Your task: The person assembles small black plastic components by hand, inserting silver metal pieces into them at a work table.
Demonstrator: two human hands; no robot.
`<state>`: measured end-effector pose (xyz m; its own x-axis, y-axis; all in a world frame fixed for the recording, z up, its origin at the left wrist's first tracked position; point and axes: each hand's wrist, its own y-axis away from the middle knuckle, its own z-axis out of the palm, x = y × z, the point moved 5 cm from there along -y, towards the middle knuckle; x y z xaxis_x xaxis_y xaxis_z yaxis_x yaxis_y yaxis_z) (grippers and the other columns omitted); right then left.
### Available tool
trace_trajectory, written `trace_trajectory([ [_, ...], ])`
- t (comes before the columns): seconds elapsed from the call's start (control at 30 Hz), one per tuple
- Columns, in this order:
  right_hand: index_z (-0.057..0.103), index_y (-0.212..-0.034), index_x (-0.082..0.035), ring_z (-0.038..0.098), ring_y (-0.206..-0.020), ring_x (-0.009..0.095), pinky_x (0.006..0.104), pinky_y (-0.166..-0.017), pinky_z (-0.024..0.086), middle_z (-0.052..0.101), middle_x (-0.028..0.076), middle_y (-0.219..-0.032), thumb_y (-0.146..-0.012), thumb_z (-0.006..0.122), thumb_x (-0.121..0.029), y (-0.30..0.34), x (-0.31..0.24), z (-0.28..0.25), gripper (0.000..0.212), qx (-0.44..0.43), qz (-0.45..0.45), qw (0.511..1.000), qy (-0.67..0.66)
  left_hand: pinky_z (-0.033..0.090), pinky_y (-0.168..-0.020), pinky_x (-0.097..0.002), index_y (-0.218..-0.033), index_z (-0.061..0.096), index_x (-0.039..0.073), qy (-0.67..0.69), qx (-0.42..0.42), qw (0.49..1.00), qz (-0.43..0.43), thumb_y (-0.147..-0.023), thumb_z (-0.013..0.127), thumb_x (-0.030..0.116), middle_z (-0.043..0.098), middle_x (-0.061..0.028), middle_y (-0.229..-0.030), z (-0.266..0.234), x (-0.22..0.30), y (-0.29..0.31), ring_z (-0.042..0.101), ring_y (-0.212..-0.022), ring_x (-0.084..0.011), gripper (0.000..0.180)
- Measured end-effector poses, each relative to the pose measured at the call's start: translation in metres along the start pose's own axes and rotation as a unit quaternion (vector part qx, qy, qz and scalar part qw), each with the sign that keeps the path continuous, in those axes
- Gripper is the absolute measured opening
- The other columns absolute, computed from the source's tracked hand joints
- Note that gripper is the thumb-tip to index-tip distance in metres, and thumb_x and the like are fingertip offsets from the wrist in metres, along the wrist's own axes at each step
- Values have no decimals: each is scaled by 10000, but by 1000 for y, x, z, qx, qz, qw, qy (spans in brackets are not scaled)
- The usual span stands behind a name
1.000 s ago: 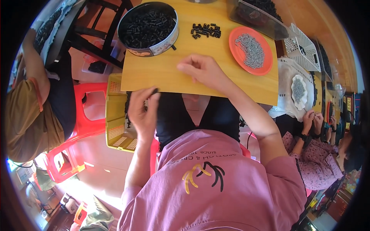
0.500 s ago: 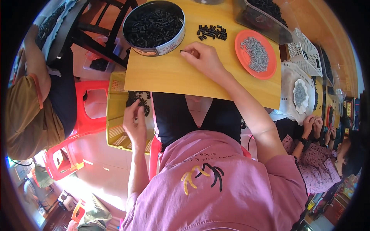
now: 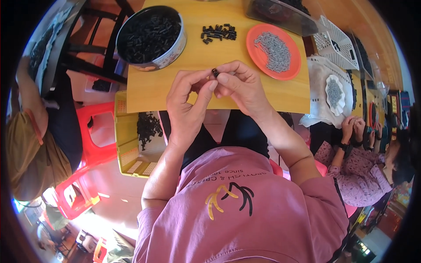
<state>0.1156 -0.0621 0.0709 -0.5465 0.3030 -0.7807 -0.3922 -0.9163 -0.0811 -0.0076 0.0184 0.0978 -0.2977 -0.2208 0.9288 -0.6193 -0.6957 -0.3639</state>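
Note:
Over the near part of the table, both hands meet at a small black cylindrical part (image 3: 215,73). My right hand (image 3: 244,87) pinches it between thumb and forefinger. The curled fingers of my left hand (image 3: 187,98) close on the part from the other side; their exact contact is partly hidden. Beyond my hands lies a loose pile of small black cylindrical parts (image 3: 219,33). A round tin (image 3: 176,51) full of similar black pieces stands at the left. To the right, an orange-red plate (image 3: 293,71) holds many small grey screw-like pieces (image 3: 275,51).
A yellow crate (image 3: 125,151) with black pieces is below the table's left edge. A clear bin (image 3: 280,17) and a white perforated basket (image 3: 335,46) stand at the far right. One co-worker (image 3: 41,144) sits left, another (image 3: 357,175) right. Red stools (image 3: 94,140) stand at left.
My left hand has risen from the crate to meet my right hand above the table. My right hand has drawn nearer with its black part. The view has shifted slightly.

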Motion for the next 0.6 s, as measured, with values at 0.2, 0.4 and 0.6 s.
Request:
trace_trajectory([
  [0.2, 659, -1068, 10, 606, -749, 77, 228, -695, 506, 687, 53, -958, -923, 674, -61, 18, 8, -24, 162, 78, 14, 985, 156, 458, -831, -219, -1086, 620, 2, -17, -43, 995, -92, -931, 634, -13, 569, -25, -1049, 9, -30, 6, 570, -956, -92, 157],
  [0.4, 659, -1118, -6, 571, -703, 36, 186, -595, 447, 672, -17, -872, -964, 626, -109, 39, -4, -39, 189, 145, 36, 971, 184, 491, -724, -230, -1027, 661, -15, -10, -69, 990, -126, -902, 672, 7, 633, -56, -939, 32, -57, 4, 600, -794, -93, 126],
  [0.6, 694, -1027, -23, 532, -644, 46, 236, -579, 440, 648, 14, -864, -906, 674, -102, 36, -56, -67, 145, 154, -57, 810, 563, 503, -711, -235, -1082, 634, -12, 46, -120, 983, -132, -938, 625, 1, 658, -48, -927, 51, -83, -2, 617, -787, -101, 145],
])
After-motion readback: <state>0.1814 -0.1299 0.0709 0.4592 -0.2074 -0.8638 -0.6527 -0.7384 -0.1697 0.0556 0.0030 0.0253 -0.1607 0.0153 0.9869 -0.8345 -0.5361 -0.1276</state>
